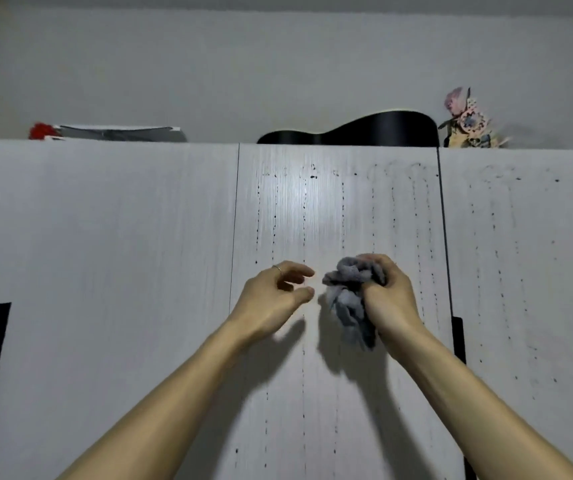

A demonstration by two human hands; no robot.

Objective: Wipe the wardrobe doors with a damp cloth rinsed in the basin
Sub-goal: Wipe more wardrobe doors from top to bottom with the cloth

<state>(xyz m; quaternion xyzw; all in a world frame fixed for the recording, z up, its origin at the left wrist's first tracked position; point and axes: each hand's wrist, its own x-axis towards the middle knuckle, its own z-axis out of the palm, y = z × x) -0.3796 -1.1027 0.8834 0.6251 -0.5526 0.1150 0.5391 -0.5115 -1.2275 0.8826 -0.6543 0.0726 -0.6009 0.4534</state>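
I count three wardrobe doors (pixel 340 209) and one grey cloth (pixel 349 299). My right hand (pixel 387 289) clamps the bunched cloth, long axis vertical, tail hanging down. My left hand (pixel 273 292) is loosely apart and empty.

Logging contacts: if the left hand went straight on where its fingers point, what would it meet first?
Most likely the crumpled grey cloth gripped in the right hand; the left hand points sideways at it, a small gap apart. Depth is unclear.

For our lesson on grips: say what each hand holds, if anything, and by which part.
The right hand grips a bunched grey cloth by its upper part; the rest hangs loose below. The left hand holds nothing, its fingers loosely curled.
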